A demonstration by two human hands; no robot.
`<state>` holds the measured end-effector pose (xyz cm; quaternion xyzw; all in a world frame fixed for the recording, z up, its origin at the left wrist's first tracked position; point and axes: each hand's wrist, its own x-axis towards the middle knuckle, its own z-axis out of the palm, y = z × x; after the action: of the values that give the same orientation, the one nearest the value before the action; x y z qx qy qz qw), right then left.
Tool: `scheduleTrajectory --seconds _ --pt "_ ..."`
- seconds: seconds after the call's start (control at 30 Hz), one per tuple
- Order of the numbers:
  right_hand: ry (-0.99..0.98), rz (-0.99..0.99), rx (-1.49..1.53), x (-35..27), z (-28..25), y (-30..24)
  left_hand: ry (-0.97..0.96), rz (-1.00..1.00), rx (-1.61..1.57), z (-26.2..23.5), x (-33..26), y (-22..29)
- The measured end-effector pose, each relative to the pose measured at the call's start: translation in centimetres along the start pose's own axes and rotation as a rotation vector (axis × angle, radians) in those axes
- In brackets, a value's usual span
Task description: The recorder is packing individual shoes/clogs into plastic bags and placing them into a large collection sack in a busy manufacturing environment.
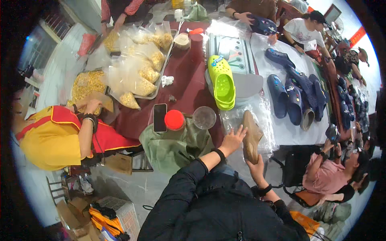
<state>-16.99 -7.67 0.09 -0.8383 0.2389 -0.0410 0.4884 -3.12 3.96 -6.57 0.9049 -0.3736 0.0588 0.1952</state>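
Observation:
A brown clog (251,136) is held on its side over the table's front edge, with my right hand (255,166) closed around its lower end. My left hand (235,140) is beside it with the fingers spread, and I see nothing in that hand. Beyond my hands, a lime green clog (224,86) with a blue decoration lies with its opening up, on a grey device (243,86) with a pale, rounded panel. Clear plastic bags (261,114) are spread under and beside the brown clog.
Left of me are a red-lidded jar (174,120), a clear round container (204,117) and a phone (160,118). Bags of small yellow pieces (146,74) fill a tray. Several navy clogs (277,94) lie to the right. Co-workers sit on both sides.

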Motion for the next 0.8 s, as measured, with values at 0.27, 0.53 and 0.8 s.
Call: scheduleTrajectory --seconds 0.27,0.53,0.8 --pt "0.055 0.077 0.070 2.5 2.6 2.1 0.020 0.016 0.027 0.7 -0.5 -0.2" --pt "-0.146 0.081 -0.085 3.0 2.4 2.4 0.272 -0.085 -0.208 -0.8 1.0 1.3" --pt "-0.231 0.087 -0.038 1.1 1.4 1.0 0.019 -0.106 -0.373 -2.3 6.2 1.1"
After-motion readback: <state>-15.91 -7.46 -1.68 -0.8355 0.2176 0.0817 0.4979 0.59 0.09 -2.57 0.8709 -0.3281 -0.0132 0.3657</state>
